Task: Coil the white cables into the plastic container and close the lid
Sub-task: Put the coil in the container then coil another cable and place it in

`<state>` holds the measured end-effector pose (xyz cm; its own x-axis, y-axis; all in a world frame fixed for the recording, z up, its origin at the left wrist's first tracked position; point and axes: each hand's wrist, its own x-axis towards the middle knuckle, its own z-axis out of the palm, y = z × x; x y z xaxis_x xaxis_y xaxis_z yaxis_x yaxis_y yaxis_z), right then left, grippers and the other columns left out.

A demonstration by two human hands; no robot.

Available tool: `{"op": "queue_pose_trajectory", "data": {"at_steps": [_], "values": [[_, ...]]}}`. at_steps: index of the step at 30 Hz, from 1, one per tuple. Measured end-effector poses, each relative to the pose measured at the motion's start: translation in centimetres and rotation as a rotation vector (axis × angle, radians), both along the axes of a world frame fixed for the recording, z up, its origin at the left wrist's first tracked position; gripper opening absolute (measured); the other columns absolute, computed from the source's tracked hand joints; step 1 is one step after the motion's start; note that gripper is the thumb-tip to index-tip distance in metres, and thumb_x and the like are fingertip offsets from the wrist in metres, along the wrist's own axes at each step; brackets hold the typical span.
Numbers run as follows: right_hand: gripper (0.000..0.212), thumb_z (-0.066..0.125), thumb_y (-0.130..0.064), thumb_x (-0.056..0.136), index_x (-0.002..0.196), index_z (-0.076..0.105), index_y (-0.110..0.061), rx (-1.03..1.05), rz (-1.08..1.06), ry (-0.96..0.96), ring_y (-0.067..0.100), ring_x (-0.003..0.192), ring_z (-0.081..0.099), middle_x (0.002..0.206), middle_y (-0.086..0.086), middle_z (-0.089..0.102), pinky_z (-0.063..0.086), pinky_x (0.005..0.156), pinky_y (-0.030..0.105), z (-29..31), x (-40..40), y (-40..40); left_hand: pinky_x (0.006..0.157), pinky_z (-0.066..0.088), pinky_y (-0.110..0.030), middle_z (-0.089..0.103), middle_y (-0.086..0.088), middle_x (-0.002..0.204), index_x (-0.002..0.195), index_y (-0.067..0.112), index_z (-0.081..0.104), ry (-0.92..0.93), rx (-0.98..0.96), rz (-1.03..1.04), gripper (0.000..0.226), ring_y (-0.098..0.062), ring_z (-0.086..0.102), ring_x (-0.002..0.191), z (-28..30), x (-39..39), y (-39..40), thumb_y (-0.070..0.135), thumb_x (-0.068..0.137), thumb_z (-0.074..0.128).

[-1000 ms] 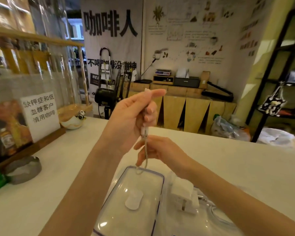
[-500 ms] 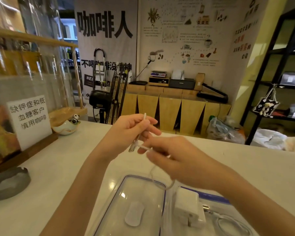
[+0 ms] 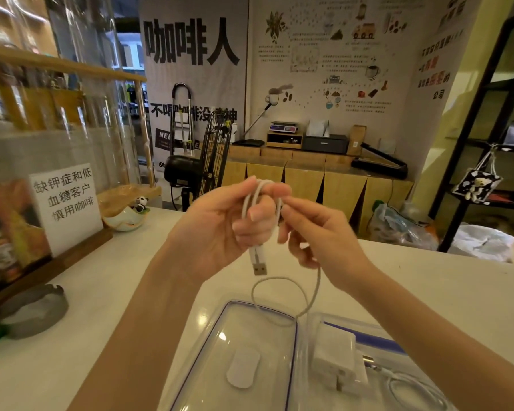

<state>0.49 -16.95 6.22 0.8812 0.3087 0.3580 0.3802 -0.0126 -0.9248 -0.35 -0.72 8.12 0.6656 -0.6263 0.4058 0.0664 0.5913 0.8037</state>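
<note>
Held mid-frame: white cable point(image 3: 260, 200) looped over left hand point(image 3: 220, 223), fingers closed around it. Pinched by right hand point(image 3: 312, 232) beside the coil. Looked light, limp, springy; best gripped near USB plug point(image 3: 259, 266).

Between the hands, the cable point(image 3: 284, 287) is white with a silver plug point(image 3: 259, 268). Below them, the clear lid point(image 3: 244, 360) is blue-edged; beside it, the charger point(image 3: 337, 358) looks white, though blurred.
</note>
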Motion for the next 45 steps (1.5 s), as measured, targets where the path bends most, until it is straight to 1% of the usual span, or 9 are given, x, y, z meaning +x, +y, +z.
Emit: {"op": "queue_pose_trajectory", "data": {"at_steps": [7,10,15,19,24,29,34,41,45], "values": [[0.033,0.033,-0.024,0.097,0.129,0.039,-0.031,-0.335,0.303,0.166,0.017,0.048,0.055,0.071,0.002,0.066,0.051,0.050,0.027,-2.2,-3.1,2.2,0.043,0.037,-0.013,0.051,0.008,0.049,0.089,0.006,0.056,-0.106,-0.060,0.448,0.028,-0.002,0.039,0.042,-0.7,1.5,0.2,0.018,0.093,0.031],[0.038,0.035,-0.019,0.097,0.135,0.033,-0.026,-0.516,0.301,0.033,0.018,0.061,0.056,0.071,-0.004,0.060,0.050,0.066,0.032,-2.5,-4.2,2.4,0.046,0.039,-0.015,0.053,0.008,0.050,0.083,0.009,0.054,-0.209,0.054,0.699,0.030,-0.003,0.040,0.043,-1.5,2.5,0.8,0.014,0.095,0.028],[0.032,0.044,-0.011,0.093,0.125,0.044,-0.016,-0.502,0.295,0.052,0.013,0.055,0.055,0.065,-0.001,0.056,0.055,0.064,0.032,-0.6,-4.2,2.0,0.048,0.044,-0.014,0.060,0.005,0.060,0.085,0.010,0.055,-0.522,0.454,0.954,0.025,-0.003,0.051,0.048,-2.3,2.7,0.6,0.011,0.096,0.033],[0.017,0.049,-0.010,0.090,0.103,0.060,-0.008,-0.426,0.219,0.051,0.006,0.038,0.048,0.052,-0.003,0.053,0.051,0.042,0.019,1.1,-3.8,1.7,0.046,0.042,-0.014,0.058,0.008,0.055,0.082,0.015,0.058,-0.612,0.711,0.912,0.025,-0.006,0.050,0.047,-2.2,2.2,0.1,0.014,0.095,0.037],[0.010,0.064,-0.018,0.080,0.077,0.068,-0.010,-0.288,0.007,-0.164,0.002,0.034,0.038,0.041,-0.006,0.052,0.033,0.036,0.010,2.7,-2.5,1.0,0.035,0.027,-0.012,0.042,0.008,0.034,0.058,0.016,0.057,-0.321,0.779,0.445,0.042,-0.003,0.033,0.032,-1.4,1.7,1.6,0.035,0.090,0.038],[0.016,0.066,-0.023,0.071,0.078,0.068,-0.009,-0.189,0.054,-0.300,0.004,0.042,0.045,0.054,-0.001,0.059,0.036,0.042,0.010,3.2,-1.7,0.8,0.033,0.023,-0.015,0.026,0.009,0.042,0.066,0.013,0.056,-0.117,0.468,-0.198,0.040,-0.007,0.023,0.033,-1.0,1.8,2.7,0.040,0.091,0.040],[0.021,0.049,-0.022,0.086,0.094,0.066,-0.012,-0.115,0.104,-0.203,0.012,0.037,0.043,0.050,0.008,0.050,0.040,0.036,0.020,1.8,-1.1,1.1,0.038,0.017,-0.018,0.024,0.005,0.044,0.079,-0.004,0.053,0.268,-0.105,-0.555,0.040,-0.008,0.021,0.035,-0.3,1.6,2.2,0.024,0.096,0.030],[0.020,0.041,-0.015,0.095,0.114,0.048,-0.013,-0.139,0.361,0.211,0.016,0.038,0.051,0.050,0.003,0.056,0.050,0.045,0.027,-1.2,-2.4,2.8,0.051,0.026,-0.022,0.038,-0.007,0.053,0.088,-0.001,0.049,0.453,-0.398,-0.163,0.035,-0.014,0.031,0.048,-0.8,1.8,1.3,0.024,0.098,0.027],[0.027,0.038,-0.012,0.096,0.122,0.046,-0.009,-0.178,0.524,0.377,0.013,0.040,0.047,0.052,0.003,0.050,0.055,0.049,0.029,-1.6,-4.1,2.9,0.043,0.034,-0.018,0.047,-0.001,0.046,0.078,0.003,0.055,0.359,-0.529,0.134,0.042,-0.010,0.042,0.039,-1.6,2.8,0.8,0.029,0.096,0.028]]}}
